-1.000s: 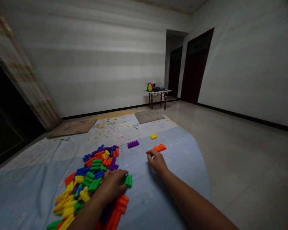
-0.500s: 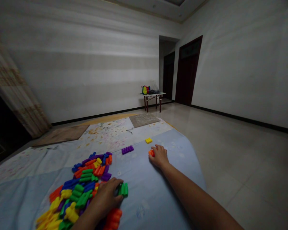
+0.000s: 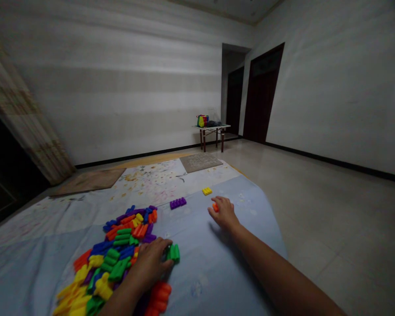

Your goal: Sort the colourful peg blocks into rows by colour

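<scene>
Currently our left hand [image 3: 152, 260], fingers bent around green block [image 3: 174, 253]; right hand [image 3: 225, 215], fingers curled over orange block [image 3: 215, 207]; grips unclear.

The one camera sat on the person's head, facing forward and down over the left hand [image 3: 153, 260] and the right hand [image 3: 225, 214], both near it in the view's lower part. Beyond the cloth [image 3: 204, 245], it looked across to the far wall [image 3: 134, 96] and a strip of ceiling [image 3: 232, 6].

Blocks [image 3: 113, 258]: smooth plastic, faint sheen. Sheet [image 3: 200, 245]: matt cloth. Curtain [image 3: 23, 107]: cloth. Floor [image 3: 316, 210]: smooth, glossy.
</scene>
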